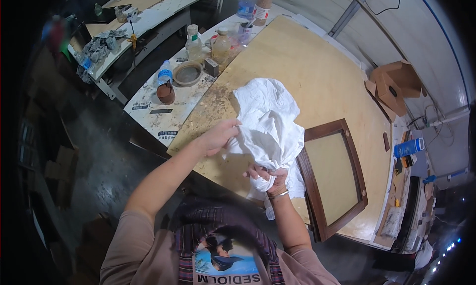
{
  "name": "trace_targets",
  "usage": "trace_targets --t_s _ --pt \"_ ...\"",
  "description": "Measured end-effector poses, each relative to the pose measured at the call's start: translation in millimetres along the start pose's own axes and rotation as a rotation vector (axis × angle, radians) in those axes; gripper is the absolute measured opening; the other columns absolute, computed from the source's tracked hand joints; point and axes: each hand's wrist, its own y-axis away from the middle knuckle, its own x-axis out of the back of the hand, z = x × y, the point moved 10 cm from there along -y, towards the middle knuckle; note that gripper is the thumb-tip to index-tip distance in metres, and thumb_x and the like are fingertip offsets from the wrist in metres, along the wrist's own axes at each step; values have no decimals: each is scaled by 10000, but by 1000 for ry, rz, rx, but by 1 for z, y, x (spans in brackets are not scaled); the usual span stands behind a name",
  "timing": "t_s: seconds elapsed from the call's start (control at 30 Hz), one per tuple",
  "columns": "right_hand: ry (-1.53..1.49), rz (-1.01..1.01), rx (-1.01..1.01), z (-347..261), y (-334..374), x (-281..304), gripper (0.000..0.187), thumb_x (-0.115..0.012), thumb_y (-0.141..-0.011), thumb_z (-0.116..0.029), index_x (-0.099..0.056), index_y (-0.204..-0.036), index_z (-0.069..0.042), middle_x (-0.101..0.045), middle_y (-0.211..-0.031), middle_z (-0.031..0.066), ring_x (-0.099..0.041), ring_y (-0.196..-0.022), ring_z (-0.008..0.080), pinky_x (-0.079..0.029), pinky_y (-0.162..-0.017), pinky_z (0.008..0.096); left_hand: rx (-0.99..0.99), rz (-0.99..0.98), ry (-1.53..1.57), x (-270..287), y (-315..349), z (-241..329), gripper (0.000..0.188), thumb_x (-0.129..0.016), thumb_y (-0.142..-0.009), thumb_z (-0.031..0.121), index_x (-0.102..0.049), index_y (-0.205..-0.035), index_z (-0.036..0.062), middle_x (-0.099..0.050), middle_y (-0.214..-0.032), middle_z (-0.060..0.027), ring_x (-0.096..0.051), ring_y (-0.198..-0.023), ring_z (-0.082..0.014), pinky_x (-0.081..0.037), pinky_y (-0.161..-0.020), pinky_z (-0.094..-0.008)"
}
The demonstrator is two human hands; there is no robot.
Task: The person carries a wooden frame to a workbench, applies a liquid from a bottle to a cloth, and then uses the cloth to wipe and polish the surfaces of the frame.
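1. Head view: I see my right hand (270,178) fisted around the white cloth (265,124), my left hand (218,135) pinching its edge.
2. The cloth runs lengthwise away from me, beside the dark wooden frame (333,178).
3. An open brown cardboard box (396,84) lies beyond that frame.

Woodworking or finishing workshop. Landmark: large plywood worktop (307,77), scattered with wood shavings at its left edge. On it, at the right: dark-stained wooden frame (333,178). Left of the worktop: side bench (163,114) with bottles, jars (221,44) and a bowl (187,73). Beyond that: second bench with rags (99,44). Right of the worktop: open cardboard box (396,84). Below: bare concrete floor (99,151).
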Motion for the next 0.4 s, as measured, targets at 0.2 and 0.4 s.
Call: trace_targets --t_s 0.2,0.4 --pt "201 102 53 -15 -4 13 585 -658 -643 -209 -517 -1169 4 -459 -573 16 -521 -759 239 -431 -900 483 163 -217 -543 -8 26 -15 149 -593 -872 149 -660 -846 18 -608 -749 7 -530 -671 -55 -414 -595 -219" --pt "707 382 -220 -13 0 43 815 -779 -648 -324 -456 -1290 61 -684 -932 180 -581 -1090 355 -419 -972 490 313 -235 -240 -9 57 -14 232 -609 -857 163 -626 -1052 38 -648 -863 -13 -602 -779 -85 -478 -701 -216"
